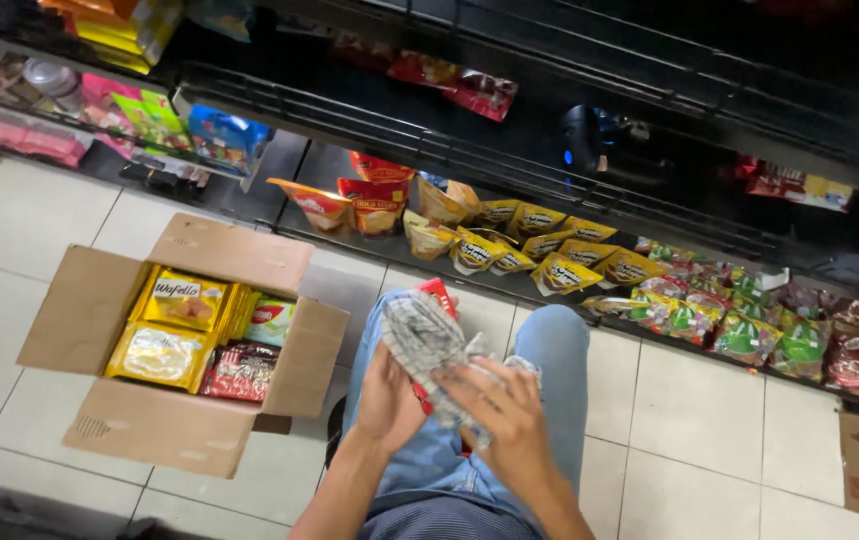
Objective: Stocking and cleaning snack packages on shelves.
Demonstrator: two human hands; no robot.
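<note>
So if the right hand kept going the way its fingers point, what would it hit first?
The right hand points up-left over the grey patterned packet it holds; straight on, it would probably meet the open cardboard box, though depth is unclear.

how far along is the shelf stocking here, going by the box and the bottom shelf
Done: yellow pouches and green packets already line the bottom shelf. In hand: the left hand and right hand hold a grey patterned packet over the person's knees. Left: the open cardboard box on the floor holds yellow packs and red packs, and part of the shelf looks bare.
</note>
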